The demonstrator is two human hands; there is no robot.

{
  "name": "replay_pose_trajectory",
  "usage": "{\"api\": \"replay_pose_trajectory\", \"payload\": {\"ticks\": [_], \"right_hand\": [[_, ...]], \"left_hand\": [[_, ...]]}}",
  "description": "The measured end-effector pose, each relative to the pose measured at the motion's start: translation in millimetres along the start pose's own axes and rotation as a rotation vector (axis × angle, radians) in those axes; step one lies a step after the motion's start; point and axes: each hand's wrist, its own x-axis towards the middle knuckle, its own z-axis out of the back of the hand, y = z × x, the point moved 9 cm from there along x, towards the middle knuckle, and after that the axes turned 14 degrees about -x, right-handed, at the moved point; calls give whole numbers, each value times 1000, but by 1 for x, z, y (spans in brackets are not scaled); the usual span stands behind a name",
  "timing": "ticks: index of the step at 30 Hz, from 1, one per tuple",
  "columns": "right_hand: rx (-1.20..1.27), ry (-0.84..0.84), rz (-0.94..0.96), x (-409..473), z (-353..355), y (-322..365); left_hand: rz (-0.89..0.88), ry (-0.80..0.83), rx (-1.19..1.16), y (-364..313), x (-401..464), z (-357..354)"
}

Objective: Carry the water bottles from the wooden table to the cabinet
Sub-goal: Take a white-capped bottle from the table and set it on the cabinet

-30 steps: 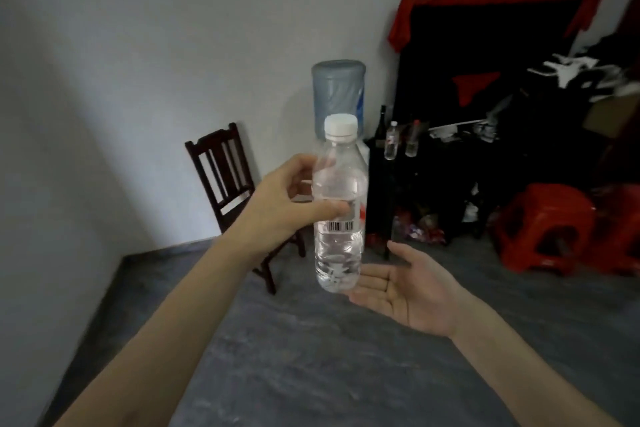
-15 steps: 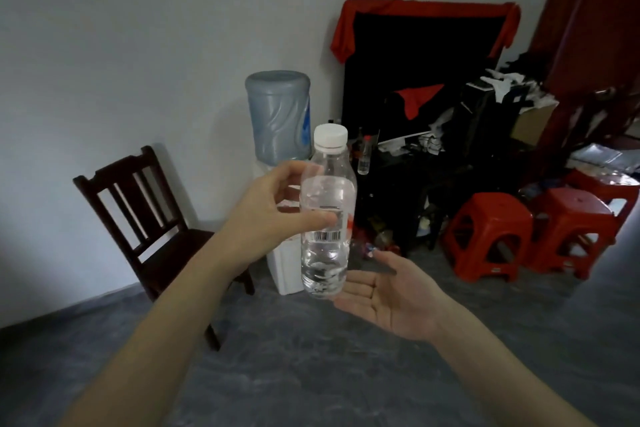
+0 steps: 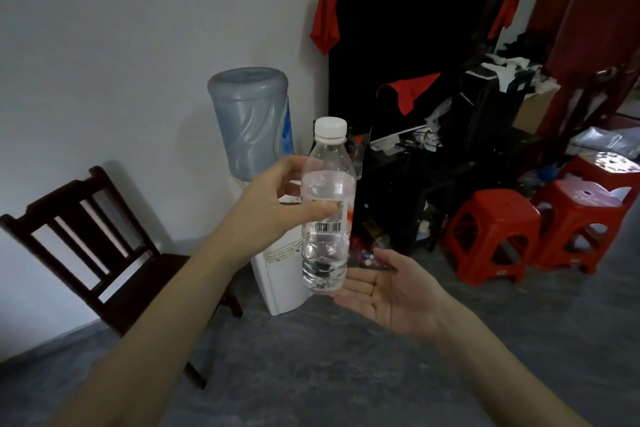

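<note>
Head view: left hand (image 3: 266, 211) grips clear plastic water bottle with white cap (image 3: 327, 215), upright, mid-air before blue-jug water dispenser (image 3: 256, 135). Right hand (image 3: 391, 291) relaxed, palm up, just under bottle base. Carrying step likely; cabinet not identifiable; next: locate it, keep bottle upright.

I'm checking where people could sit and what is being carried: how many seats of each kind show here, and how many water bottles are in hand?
Red plastic stools: 3
Dark wooden chair: 1
Water bottle, gripped by the left hand: 1
Total: 5
The right hand is open, palm up, by the bottle's base.
</note>
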Motion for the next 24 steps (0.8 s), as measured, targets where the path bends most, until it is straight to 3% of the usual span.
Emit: {"api": "replay_pose_trajectory", "payload": {"ticks": [16, 24], "right_hand": [[65, -52, 27, 70, 152, 193], [100, -61, 19, 103, 203, 243]], "left_hand": [[6, -34, -42, 58, 232, -74], [52, 17, 8, 87, 311, -98]]}}
